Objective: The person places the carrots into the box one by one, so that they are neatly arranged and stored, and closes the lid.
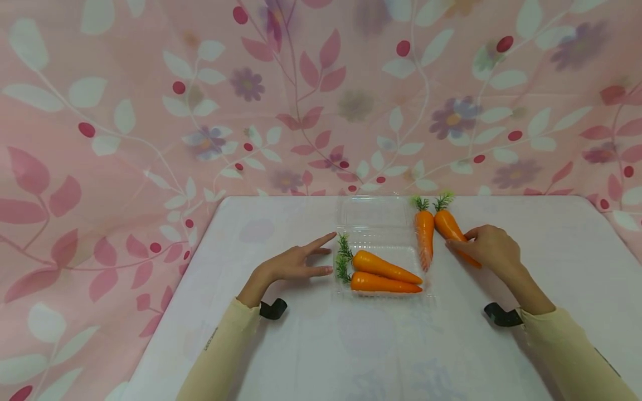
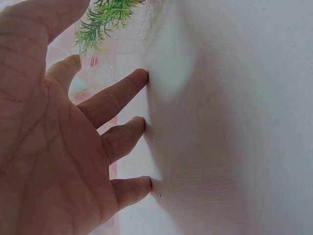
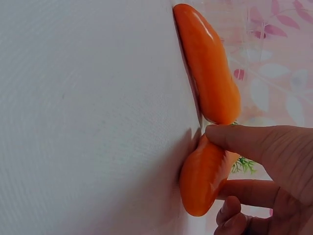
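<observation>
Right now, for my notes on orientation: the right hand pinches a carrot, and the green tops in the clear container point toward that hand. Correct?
Not quite: the head view shows the green tops in the clear container pointing toward the left hand. The right hand does pinch a carrot.

Head view: high behind the fingers [image 1: 321,241], facing forward-down. Wrist views: close, palm-side, facing fingertips [image 2: 141,77]. Head, right wrist share the pinched carrot [image 1: 449,225].

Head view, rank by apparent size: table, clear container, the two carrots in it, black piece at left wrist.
1. Table
2. Clear container
3. Farther carrot, nearer carrot: look alike, unranked
4. Black piece at left wrist
</observation>
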Tool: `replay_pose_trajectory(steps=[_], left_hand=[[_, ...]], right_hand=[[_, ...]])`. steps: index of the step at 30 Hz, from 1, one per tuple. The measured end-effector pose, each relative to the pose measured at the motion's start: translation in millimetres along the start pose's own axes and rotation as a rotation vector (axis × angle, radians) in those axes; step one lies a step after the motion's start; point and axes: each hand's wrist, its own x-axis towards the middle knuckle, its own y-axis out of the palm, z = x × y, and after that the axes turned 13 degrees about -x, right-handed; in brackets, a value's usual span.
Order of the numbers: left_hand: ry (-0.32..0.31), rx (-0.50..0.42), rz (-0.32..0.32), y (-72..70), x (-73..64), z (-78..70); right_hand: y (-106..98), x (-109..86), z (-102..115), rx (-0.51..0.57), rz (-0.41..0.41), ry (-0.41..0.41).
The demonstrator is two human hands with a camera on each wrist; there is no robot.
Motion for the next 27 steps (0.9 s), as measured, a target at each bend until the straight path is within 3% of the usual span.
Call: replay_pose_trajectory(steps=[27], left_hand=[[0.010, 0.002, -0.012, 0.4, -1.8, -1.1]], right_hand=[[-19, -14.5, -3, 0.019, -0.069, -0.002]])
